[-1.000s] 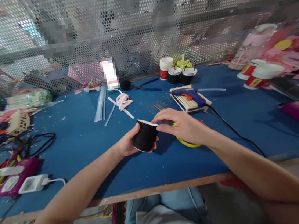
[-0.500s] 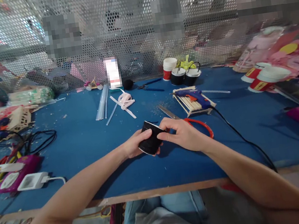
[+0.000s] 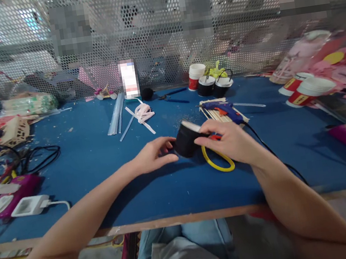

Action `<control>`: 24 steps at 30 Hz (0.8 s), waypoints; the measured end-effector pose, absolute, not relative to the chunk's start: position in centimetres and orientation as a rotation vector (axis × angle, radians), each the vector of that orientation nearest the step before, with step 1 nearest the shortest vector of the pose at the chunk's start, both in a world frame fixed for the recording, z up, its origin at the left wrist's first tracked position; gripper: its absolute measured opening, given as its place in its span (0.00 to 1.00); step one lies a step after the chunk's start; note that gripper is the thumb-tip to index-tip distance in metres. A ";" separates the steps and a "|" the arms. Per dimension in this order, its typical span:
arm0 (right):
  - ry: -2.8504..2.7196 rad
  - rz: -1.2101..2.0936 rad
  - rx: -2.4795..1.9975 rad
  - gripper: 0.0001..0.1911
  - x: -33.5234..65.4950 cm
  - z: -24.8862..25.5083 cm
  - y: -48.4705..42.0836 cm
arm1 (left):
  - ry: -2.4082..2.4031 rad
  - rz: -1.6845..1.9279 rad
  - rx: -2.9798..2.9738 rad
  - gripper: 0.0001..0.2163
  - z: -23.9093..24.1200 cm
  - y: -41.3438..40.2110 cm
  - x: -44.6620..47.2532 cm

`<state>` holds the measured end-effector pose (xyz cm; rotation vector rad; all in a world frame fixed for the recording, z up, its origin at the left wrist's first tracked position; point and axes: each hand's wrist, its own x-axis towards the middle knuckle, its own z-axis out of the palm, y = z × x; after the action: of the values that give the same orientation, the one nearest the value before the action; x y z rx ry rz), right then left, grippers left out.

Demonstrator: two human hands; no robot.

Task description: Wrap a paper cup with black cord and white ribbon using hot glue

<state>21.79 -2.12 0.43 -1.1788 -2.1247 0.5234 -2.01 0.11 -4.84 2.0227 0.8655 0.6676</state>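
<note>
A black-wrapped paper cup (image 3: 185,141) tilts just above the blue table, its pale inside showing at the top. My right hand (image 3: 226,141) pinches the right side of the cup between thumb and fingers. My left hand (image 3: 155,154) is open at the cup's left side, thumb and fingers spread; whether a fingertip touches the cup I cannot tell. Under my right hand lie scissors with a yellow handle loop (image 3: 218,165) and a red one, their blades hidden.
A blue glue gun (image 3: 230,113) rests on a small stick rack. Behind stand two black cups with handles (image 3: 207,87) and stacked white-and-red cups (image 3: 197,77). White ribbon (image 3: 143,113), clear glue sticks (image 3: 115,116) and pliers (image 3: 175,97) lie ahead. A purple power strip (image 3: 11,195) sits left.
My left hand has let go of the black cup and spread its fingers. The cup has moved right and away from me in my right hand, its opening turned up more. The yellow scissor loop now shows.
</note>
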 end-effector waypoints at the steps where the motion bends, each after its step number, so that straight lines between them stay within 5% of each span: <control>1: -2.077 0.405 -1.221 0.10 22.2 0.7 -2.1 | 0.981 0.682 2.188 0.24 -4.7 0.5 -2.4; 4: -2.057 0.153 -1.216 0.09 22.4 1.0 -2.3 | 1.295 0.634 2.425 0.22 -5.0 1.5 -3.0; 13: -2.595 0.172 -0.856 0.08 18.9 -0.9 -4.2 | 1.267 0.464 2.666 0.06 -5.4 5.7 -0.8; 24: -2.495 0.102 -0.859 0.09 18.3 -2.8 -3.2 | 1.492 0.693 2.534 0.16 -4.9 11.7 0.9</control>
<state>18.32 -3.18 -2.76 -0.8590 -2.4951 0.1024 0.92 11.72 -4.93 2.5345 1.4917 0.6925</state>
